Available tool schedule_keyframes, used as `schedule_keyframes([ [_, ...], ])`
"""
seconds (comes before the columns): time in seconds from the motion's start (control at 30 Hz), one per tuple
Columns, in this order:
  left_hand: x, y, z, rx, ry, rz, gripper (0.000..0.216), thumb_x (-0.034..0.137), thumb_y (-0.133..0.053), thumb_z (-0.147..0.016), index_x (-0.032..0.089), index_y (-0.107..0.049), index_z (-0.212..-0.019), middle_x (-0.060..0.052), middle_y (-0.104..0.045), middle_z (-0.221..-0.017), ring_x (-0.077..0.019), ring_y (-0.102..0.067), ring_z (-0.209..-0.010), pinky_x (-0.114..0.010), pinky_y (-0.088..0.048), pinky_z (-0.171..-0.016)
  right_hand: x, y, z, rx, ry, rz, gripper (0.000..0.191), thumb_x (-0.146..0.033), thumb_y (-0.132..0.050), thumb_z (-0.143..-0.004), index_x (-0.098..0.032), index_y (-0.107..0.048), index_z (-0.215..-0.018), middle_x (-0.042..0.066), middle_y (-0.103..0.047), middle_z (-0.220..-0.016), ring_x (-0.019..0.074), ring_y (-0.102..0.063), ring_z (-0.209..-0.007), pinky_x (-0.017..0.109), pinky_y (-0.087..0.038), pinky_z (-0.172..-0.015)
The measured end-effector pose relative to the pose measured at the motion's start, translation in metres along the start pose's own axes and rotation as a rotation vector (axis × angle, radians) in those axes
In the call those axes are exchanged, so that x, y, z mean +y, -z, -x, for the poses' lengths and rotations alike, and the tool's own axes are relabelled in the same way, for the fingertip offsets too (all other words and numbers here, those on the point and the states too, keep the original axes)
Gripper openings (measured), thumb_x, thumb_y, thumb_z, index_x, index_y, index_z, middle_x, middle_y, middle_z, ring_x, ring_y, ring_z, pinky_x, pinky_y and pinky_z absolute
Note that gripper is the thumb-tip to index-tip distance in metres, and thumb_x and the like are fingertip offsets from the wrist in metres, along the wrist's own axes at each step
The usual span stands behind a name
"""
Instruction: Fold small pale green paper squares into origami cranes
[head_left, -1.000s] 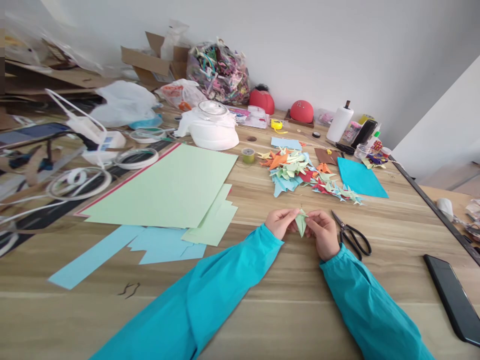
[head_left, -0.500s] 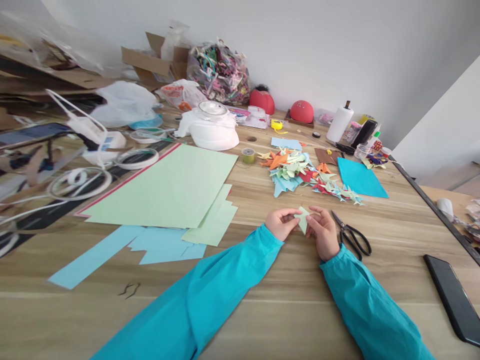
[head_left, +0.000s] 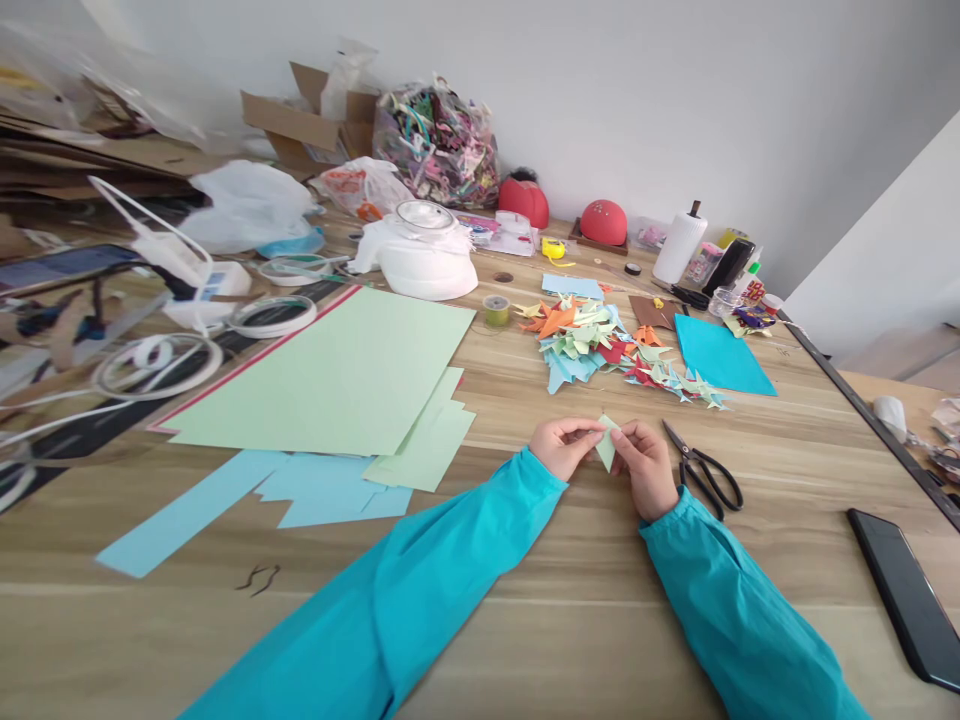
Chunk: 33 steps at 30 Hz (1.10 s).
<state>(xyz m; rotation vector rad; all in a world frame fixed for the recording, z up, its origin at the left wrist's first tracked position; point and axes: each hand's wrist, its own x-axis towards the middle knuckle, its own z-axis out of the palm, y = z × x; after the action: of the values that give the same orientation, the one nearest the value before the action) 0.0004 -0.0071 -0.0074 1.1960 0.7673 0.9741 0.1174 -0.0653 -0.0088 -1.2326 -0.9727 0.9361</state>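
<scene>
A small folded piece of pale green paper, diamond-shaped, is held up between my two hands just above the table. My left hand pinches its left edge with thumb and fingertips. On the other side, my right hand grips it, with the thumb on the face of the paper and the fingers curled behind. Black-handled scissors lie just right of my right hand. Beyond the hands is a heap of folded paper cranes in green, blue, orange and red.
Large green sheets and cut blue paper pieces lie at left. A turquoise sheet is at the right rear, a black phone near the right edge. A thread spool stands mid-table; cable coils crowd the far left.
My right hand's fingers have curled in lower behind the green paper, where they stood raised before. My left hand and the things on the table look the same.
</scene>
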Motion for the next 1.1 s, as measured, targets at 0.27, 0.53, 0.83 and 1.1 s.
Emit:
schedule_keyframes([
  [0.27,0.0006,0.0008,-0.0017,-0.011,0.041,0.027,0.018,0.024,-0.074,-0.050,0.013,-0.070,-0.064,-0.003,-0.063,-0.054,-0.0098,-0.052,-0.046,-0.023,-0.046,-0.048,0.0010,0.0012,-0.0001,-0.033,0.006,0.041,0.023,-0.037,-0.059,-0.075,-0.017,-0.053,-0.065,-0.005,-0.050,-0.047,0.0065,-0.042,-0.039,0.019,-0.032,-0.038],
  [0.53,0.0014,0.0000,-0.0010,-0.018,0.056,0.050,0.020,0.025,-0.075,-0.047,0.013,-0.069,-0.062,-0.002,-0.062,-0.052,-0.0090,-0.051,-0.045,-0.022,-0.045,-0.046,0.0018,0.0016,0.0000,-0.033,-0.016,-0.025,0.024,-0.036,-0.061,-0.073,-0.018,-0.052,-0.061,-0.005,-0.049,-0.046,0.0070,-0.041,-0.040,0.019,-0.032,-0.038],
  [0.83,0.0004,0.0019,-0.0025,-0.004,0.021,0.076,0.021,0.026,-0.074,-0.049,0.012,-0.068,-0.064,-0.003,-0.063,-0.061,-0.0096,-0.054,-0.051,-0.021,-0.047,-0.046,0.0013,0.0015,0.0007,-0.030,-0.018,-0.005,0.024,-0.035,-0.061,-0.072,-0.017,-0.052,-0.060,-0.004,-0.051,-0.046,0.0074,-0.043,-0.038,0.019,-0.033,-0.038],
  [1.1,0.0048,0.0020,-0.0038,-0.022,0.056,0.062,0.021,0.025,-0.077,-0.045,0.013,-0.067,-0.059,-0.001,-0.062,-0.051,-0.0084,-0.051,-0.045,-0.021,-0.046,-0.046,-0.0019,0.0008,0.0001,-0.071,-0.025,0.045,0.023,-0.036,-0.062,-0.071,-0.016,-0.055,-0.063,-0.004,-0.050,-0.047,0.0074,-0.043,-0.040,0.020,-0.032,-0.038],
])
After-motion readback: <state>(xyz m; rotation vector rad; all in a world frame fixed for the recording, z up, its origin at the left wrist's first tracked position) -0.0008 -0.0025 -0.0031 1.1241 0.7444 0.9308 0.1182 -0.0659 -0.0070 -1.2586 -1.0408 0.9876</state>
